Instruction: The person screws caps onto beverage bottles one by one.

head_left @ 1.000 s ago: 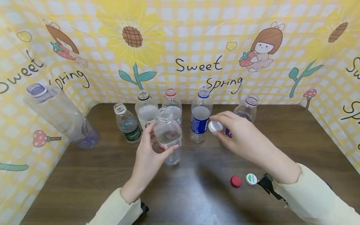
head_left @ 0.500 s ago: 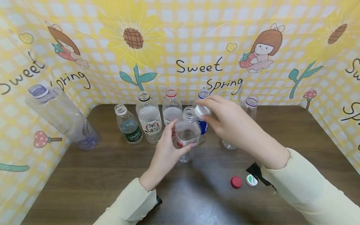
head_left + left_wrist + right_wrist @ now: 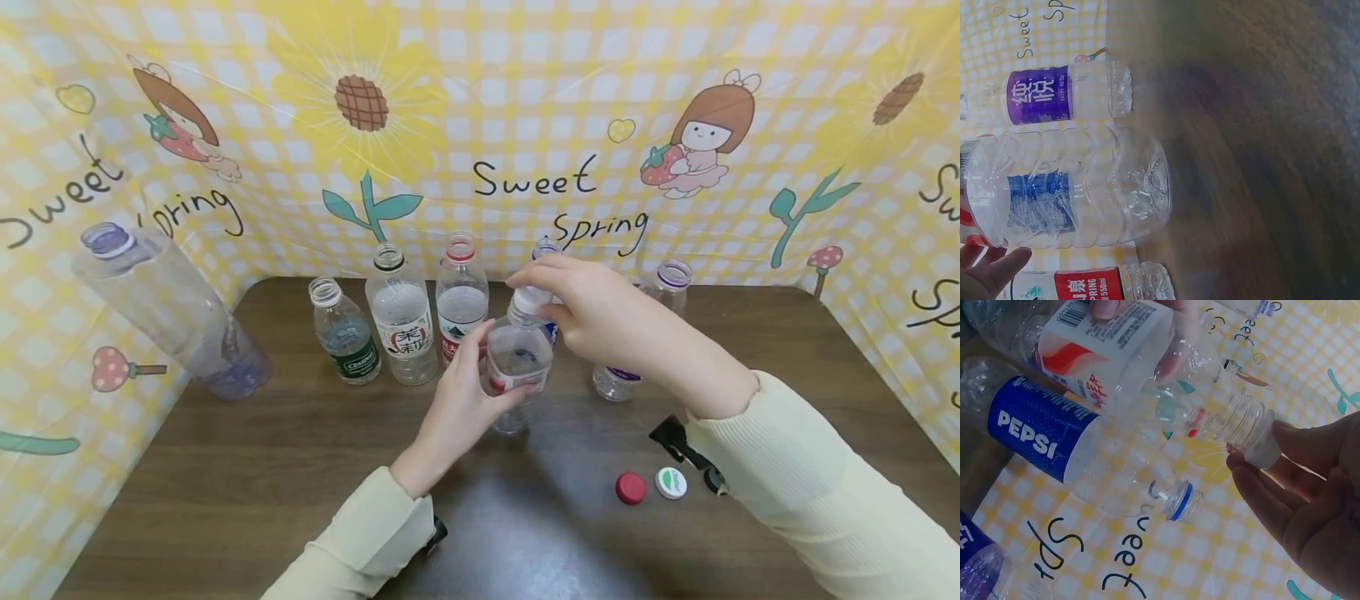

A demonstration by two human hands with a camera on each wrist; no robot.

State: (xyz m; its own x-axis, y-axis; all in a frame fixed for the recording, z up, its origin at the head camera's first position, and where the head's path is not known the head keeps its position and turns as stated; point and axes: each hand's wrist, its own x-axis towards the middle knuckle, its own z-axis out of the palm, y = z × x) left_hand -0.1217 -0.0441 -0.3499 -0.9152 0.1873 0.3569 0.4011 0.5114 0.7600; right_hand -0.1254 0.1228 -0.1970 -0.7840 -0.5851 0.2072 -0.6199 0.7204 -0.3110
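Observation:
My left hand (image 3: 468, 396) grips a clear plastic bottle (image 3: 519, 354) round its label, thumb in front and fingers behind. A white and red label (image 3: 1085, 359) wraps its body. At the bottle's mouth my right hand (image 3: 592, 308) pinches a white cap (image 3: 1263, 447) between thumb and fingers; the cap sits over the threaded neck (image 3: 1241, 419). Directly behind stands an uncapped bottle with a blue Pepsi label (image 3: 1038, 428), mostly hidden by the right hand in the head view. A purple-labelled bottle (image 3: 1038, 95) stands further right, partly covered by the right hand and forearm.
Uncapped bottles line the back left: a small green-labelled one (image 3: 352, 346), a white-labelled one (image 3: 405, 329) and a red-labelled one (image 3: 461, 308). A tall clear bottle (image 3: 180, 317) stands far left. A red cap (image 3: 630, 487) and a white-and-green cap (image 3: 671, 482) lie on the brown table (image 3: 247, 492).
The left hand has carried the bottle rightward. The right hand has brought the white cap leftward from beside the Pepsi bottle onto the held bottle's mouth.

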